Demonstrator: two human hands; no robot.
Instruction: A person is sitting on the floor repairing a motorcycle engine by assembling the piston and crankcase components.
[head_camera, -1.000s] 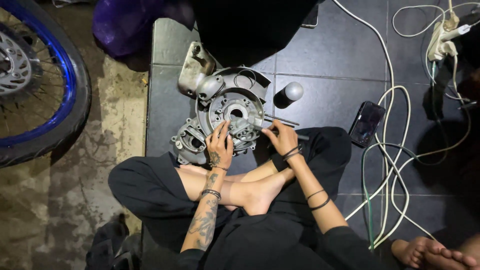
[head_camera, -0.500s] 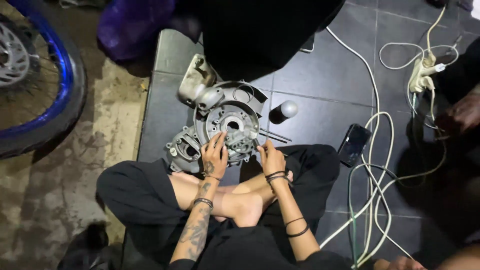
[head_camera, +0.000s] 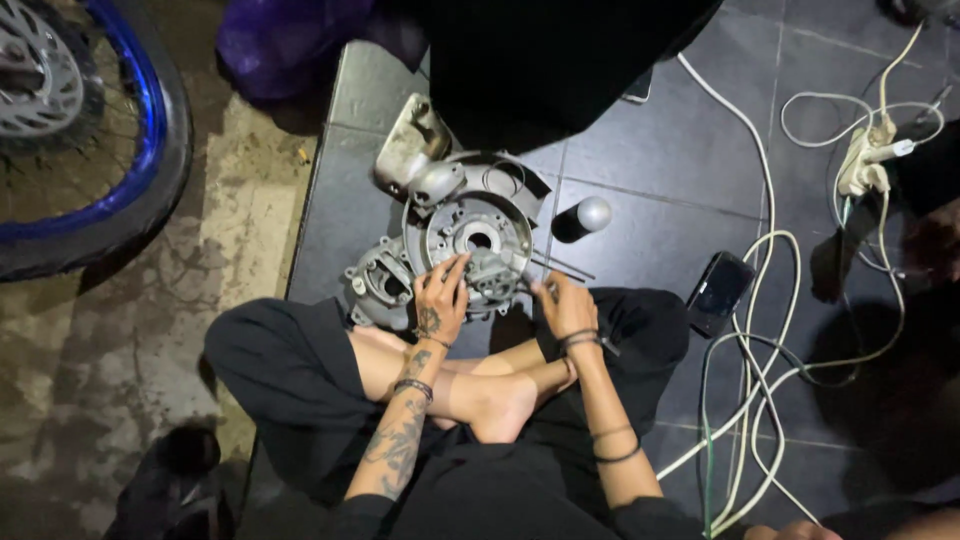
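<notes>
A grey metal engine casing (head_camera: 470, 235) lies on the dark tiled floor in front of my crossed legs. My left hand (head_camera: 440, 296) rests on its near edge, fingers spread over the round housing. My right hand (head_camera: 565, 305) sits at the casing's right side, fingers curled on a thin metal tool (head_camera: 560, 266) whose shaft points toward the casing. A second, smaller casing piece (head_camera: 378, 285) lies at the lower left of the big one, just beside my left hand.
A small round silver-topped object (head_camera: 592, 213) stands right of the casing. A dark phone (head_camera: 720, 290) lies on the tiles near white cables (head_camera: 770, 330) and a power strip (head_camera: 865, 155). A blue-rimmed wheel (head_camera: 90, 140) is at the left. Dark shoes (head_camera: 170, 485) sit at bottom left.
The view has shifted, so the casing sits a little lower and more central. Both hands stay on the casing with only slight finger movement.
</notes>
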